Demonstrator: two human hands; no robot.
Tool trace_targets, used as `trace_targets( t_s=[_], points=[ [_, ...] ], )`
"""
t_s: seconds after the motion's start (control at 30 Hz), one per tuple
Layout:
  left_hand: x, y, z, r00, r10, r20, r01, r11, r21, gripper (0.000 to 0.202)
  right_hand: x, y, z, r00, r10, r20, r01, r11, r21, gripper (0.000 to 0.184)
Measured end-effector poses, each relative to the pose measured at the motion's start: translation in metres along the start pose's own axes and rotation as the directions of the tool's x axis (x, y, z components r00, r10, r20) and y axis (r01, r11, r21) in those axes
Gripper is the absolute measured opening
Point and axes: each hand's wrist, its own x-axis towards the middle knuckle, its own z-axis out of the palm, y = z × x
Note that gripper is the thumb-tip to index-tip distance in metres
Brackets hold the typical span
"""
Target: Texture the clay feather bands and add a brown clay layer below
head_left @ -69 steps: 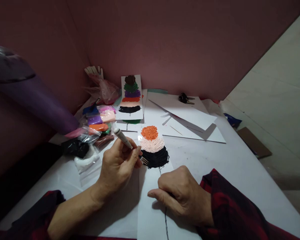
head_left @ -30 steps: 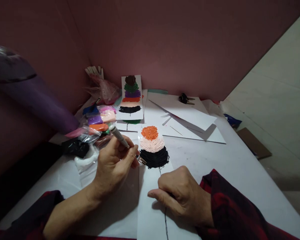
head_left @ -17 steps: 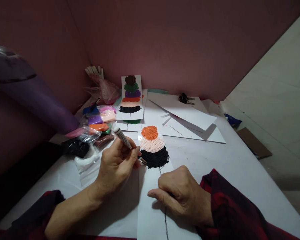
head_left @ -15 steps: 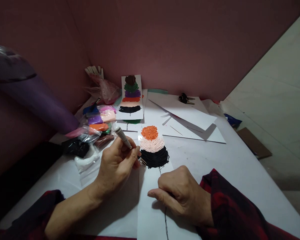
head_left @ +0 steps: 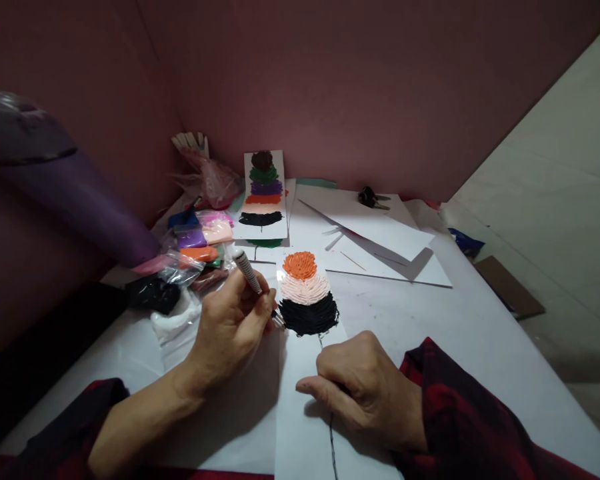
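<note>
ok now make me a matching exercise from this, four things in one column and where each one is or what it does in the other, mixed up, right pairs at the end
Column 1
1. left hand
2. right hand
3. orange patch
4. keys

Column 2
A. topmost colour on the near paper strip
B. far part of the table, near the wall
C. over the lower part of that strip
D. holding a tool with a patterned handle

Right pairs: 1-D, 2-C, 3-A, 4-B
</note>
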Motion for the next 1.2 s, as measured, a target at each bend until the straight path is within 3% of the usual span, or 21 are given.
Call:
trace_targets(
  t_s=[0.27,0.47,0.8,1.2],
  points=[
    [0.0021,0.0009,-0.0034,0.998,0.064,0.011,-0.064,0.997,0.031,0.011,0.0004,0.0011,0.0,1.0,0.0,-0.002,0.0,1.0,-0.018,0.051],
    [0.0004,0.0055,-0.002,0.996,0.036,-0.087,-0.038,0.999,-0.018,0.013,0.0007,0.0006,-0.0009,1.0,-0.007,0.007,0.007,1.0,-0.015,0.051],
    [0.0006,-0.0001,0.0016,1.0,0.015,-0.025,-0.016,1.0,-0.023,0.012,0.0016,-0.0004,0.0001,1.0,-0.002,-0.006,0.002,1.0,-0.013,0.052],
    [0.0038,-0.0021,-0.0016,1.0,0.016,-0.023,-0.017,1.0,-0.008,0.012,0.0016,-0.0008,-0.0003,1.0,-0.007,-0.003,0.007,1.0,-0.019,0.052]
  ],
)
